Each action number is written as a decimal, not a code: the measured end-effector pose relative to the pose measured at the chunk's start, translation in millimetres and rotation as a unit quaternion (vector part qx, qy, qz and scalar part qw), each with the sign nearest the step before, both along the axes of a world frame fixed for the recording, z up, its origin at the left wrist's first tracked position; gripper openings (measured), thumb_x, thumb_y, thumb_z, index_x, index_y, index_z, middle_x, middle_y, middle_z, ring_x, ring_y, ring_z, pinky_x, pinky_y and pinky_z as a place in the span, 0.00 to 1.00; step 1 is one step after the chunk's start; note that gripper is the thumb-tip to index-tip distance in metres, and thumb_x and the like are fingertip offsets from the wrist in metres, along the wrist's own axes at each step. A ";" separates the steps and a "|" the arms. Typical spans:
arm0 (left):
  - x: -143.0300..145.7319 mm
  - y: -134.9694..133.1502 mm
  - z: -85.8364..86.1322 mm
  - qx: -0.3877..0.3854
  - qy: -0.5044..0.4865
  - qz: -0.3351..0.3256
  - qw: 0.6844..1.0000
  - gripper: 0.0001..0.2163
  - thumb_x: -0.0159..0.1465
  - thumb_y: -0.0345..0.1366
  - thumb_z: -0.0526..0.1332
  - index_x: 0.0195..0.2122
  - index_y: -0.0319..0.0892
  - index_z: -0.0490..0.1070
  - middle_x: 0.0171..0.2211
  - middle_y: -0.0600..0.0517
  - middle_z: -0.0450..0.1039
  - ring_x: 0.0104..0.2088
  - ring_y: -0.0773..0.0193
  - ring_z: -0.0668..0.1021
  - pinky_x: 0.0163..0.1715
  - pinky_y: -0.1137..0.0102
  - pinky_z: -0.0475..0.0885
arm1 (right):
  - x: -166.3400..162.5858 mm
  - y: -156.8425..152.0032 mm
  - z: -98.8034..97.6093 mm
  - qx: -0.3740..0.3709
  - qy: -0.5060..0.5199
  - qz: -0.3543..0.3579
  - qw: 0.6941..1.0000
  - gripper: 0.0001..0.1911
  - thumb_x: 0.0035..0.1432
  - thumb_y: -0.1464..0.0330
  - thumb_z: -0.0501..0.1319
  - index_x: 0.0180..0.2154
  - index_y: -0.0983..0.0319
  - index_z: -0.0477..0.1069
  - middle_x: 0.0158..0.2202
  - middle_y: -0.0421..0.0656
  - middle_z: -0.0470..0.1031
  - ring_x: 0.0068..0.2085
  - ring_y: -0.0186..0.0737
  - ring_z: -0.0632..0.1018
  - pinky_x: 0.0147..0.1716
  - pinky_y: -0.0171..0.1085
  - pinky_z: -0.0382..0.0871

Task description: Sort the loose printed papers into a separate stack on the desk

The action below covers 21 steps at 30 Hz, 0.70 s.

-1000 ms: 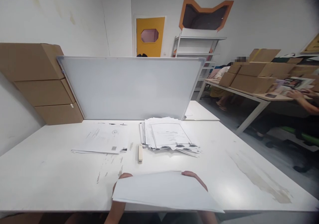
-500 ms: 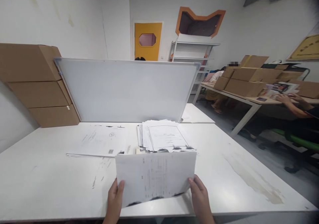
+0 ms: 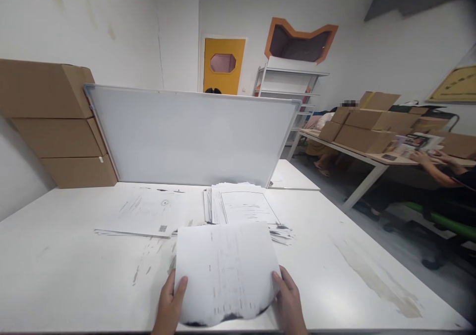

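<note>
Both of my hands hold a thin bundle of printed white sheets upright near the front edge of the white table. My left hand grips its lower left edge, thumb on the front. Its lower right edge is pinched by my right hand. The bundle's bottom edge curves and shows dark print marks. Behind it lies a fanned pile of printed papers, and a flatter stack of papers lies to the left.
A whiteboard stands on edge across the table's back. Cardboard boxes are stacked at the left wall. To the right, other people sit at a second table loaded with boxes. The table has a brownish smear at right.
The sheets have gone from lying nearly flat at the table edge to standing upright in both hands, then lowered slightly and bowed. The stapler beside the pile is now hidden behind them.
</note>
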<state>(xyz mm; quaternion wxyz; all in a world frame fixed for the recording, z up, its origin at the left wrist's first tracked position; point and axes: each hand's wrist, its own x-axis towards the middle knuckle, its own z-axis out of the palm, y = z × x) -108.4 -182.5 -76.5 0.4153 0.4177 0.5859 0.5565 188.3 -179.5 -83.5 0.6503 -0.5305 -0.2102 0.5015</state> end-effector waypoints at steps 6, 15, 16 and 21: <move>-1.0 1.9 -3.1 0.019 0.019 -0.027 0.999 0.27 0.56 0.54 0.61 0.51 0.40 0.72 0.52 0.43 0.73 0.58 0.47 0.69 0.58 0.57 0.63 | -1.7 1.5 1.8 -0.032 0.002 -0.001 0.999 0.27 0.38 0.55 0.71 0.41 0.59 0.73 0.43 0.42 0.79 0.39 0.45 0.78 0.27 0.32 0.70; -0.7 3.8 -1.6 0.014 0.025 -0.032 0.999 0.27 0.57 0.54 0.60 0.51 0.39 0.72 0.51 0.43 0.74 0.57 0.48 0.69 0.58 0.57 0.63 | -3.1 1.8 4.5 -0.048 -0.008 -0.017 0.999 0.28 0.37 0.56 0.71 0.42 0.59 0.74 0.45 0.42 0.79 0.42 0.46 0.78 0.29 0.32 0.71; -0.8 3.4 -0.6 0.009 0.026 -0.031 0.999 0.28 0.57 0.55 0.60 0.51 0.39 0.72 0.51 0.43 0.74 0.58 0.47 0.69 0.58 0.57 0.63 | -3.4 1.7 5.9 -0.044 -0.005 -0.017 0.999 0.27 0.37 0.57 0.71 0.41 0.60 0.74 0.44 0.43 0.79 0.42 0.46 0.78 0.29 0.32 0.71; -1.2 1.9 2.3 0.009 0.030 -0.057 0.998 0.27 0.58 0.54 0.59 0.51 0.39 0.71 0.52 0.44 0.73 0.58 0.48 0.68 0.58 0.60 0.64 | -4.9 2.2 8.7 -0.017 -0.004 -0.006 1.000 0.24 0.37 0.57 0.71 0.38 0.61 0.75 0.42 0.44 0.80 0.43 0.47 0.77 0.34 0.34 0.72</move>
